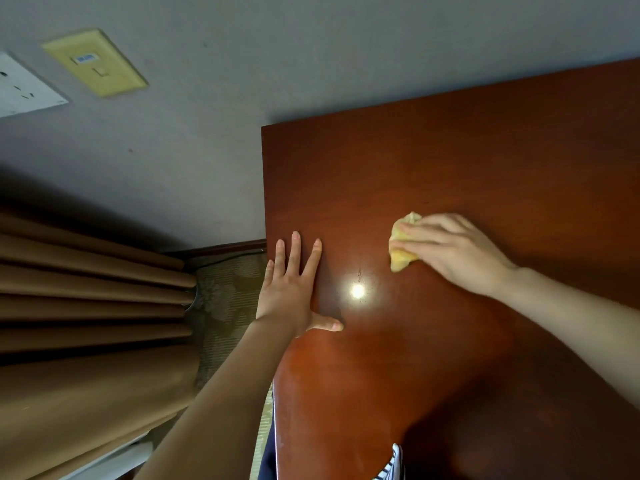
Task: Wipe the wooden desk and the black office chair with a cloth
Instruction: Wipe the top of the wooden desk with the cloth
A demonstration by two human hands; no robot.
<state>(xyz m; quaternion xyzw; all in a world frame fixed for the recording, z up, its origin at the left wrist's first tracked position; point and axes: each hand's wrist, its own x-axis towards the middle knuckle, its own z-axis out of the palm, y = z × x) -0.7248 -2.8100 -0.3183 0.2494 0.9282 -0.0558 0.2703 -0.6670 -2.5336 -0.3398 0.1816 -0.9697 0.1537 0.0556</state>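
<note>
- Striped fabric [389, 465], white with dark lines, shows at the bottom edge of the view, against the near side of the counter.
- Left hand [294, 289] lies flat on the counter [450, 161] close to its left edge, fingers straight and spread, thumb out to the side, grasping nothing.
- Right hand [450, 251] presses down on a bunched yellow cloth [401, 247], fingers bent over it; the cloth pokes out to the left from under the fingertips and sits on the counter's middle area.
- Between the two hands a bright light reflection [357, 291] shines on the reddish-brown wood.
- Beyond the counter's far edge stands a grey wall [277, 64]; on it, upper left, a yellow switch plate [95, 62] and a white socket plate [24, 86] beside it.
- Brown curtains [86, 299] hang to the left, with patterned carpet [228, 289] between them and the counter.
</note>
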